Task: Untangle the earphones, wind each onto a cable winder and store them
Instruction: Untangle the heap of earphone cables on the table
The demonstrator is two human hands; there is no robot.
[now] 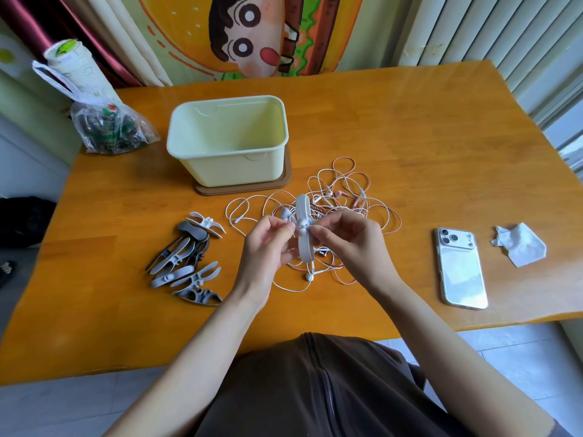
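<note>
A tangle of white and pink earphone cables [344,197] lies on the wooden table [410,146], just behind my hands. A white cable winder [303,228] stands upright between my hands. My left hand [268,244] pinches it at its middle from the left, together with a white earbud. From the right, my right hand [347,238] pinches a white cable at the winder's middle. A loose white earbud [308,276] lies below the winder. A pale yellow storage box [227,143] stands open on a brown lid at the back.
Several grey and white spare winders [189,260] lie in a heap to the left of my hands. A phone [460,269] lies face down at the right, beside a crumpled tissue [520,244]. A plastic bag [110,127] sits at the back left corner.
</note>
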